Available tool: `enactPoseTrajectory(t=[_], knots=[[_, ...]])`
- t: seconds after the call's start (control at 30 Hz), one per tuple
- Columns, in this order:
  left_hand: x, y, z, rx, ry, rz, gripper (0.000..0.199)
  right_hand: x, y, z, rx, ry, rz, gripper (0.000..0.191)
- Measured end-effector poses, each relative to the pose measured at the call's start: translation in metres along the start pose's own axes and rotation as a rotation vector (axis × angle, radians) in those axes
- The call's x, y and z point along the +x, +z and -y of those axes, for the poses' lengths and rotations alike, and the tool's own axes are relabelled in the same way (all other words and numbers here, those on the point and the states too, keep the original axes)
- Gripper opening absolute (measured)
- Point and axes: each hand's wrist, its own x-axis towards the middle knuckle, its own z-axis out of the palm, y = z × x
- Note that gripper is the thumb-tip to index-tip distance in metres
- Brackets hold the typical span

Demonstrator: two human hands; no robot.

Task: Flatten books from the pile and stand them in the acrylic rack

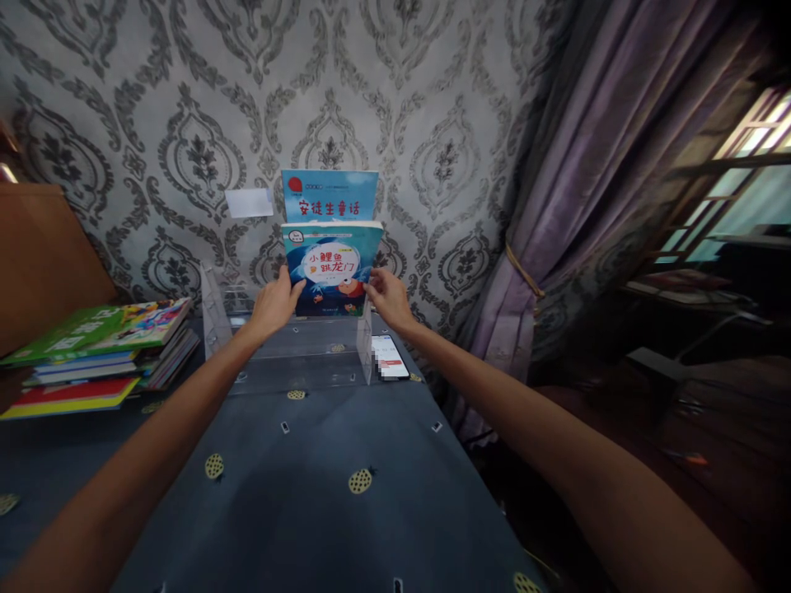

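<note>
Upright between my hands is a blue children's book (pixel 327 284) with a fish on its cover and red Chinese lettering. My left hand (pixel 277 301) grips its left edge, thumb on the front cover. At its right edge, my right hand (pixel 388 298) closes on it with thumb and fingers. Just behind it stands a lighter blue book (pixel 330 193), its lower part hidden. Below and around the books is a clear plastic stand (pixel 284 366) with tiers. Whether the held book touches the stand, I cannot tell.
A pile of books (pixel 117 338) lies on the left beside a brown panel (pixel 49 255). A phone (pixel 389 358) lies right of the stand on the patterned dark tablecloth (pixel 321 527). A tied purple curtain (pixel 537 222) hangs past the table's right edge. Patterned wallpaper (pixel 445 99) covers the wall behind.
</note>
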Motion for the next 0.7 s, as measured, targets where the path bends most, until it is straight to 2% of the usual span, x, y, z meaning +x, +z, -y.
enactPoseTrajectory(t=[0.23, 0.5, 0.7], knots=[[0.002, -0.005, -0.006, 0.012, -0.033, 0.030, 0.046, 0.004, 0.000, 0.007, 0.012, 0.027, -0.010, 0.026], [-0.009, -0.011, -0.010, 0.091, -0.042, 0.064, 0.059, -0.010, -0.002, 0.012, 0.089, 0.068, -0.008, 0.020], [-0.010, -0.009, -0.005, 0.021, -0.024, 0.074, 0.052, -0.017, 0.000, 0.022, 0.168, 0.130, -0.056, 0.025]])
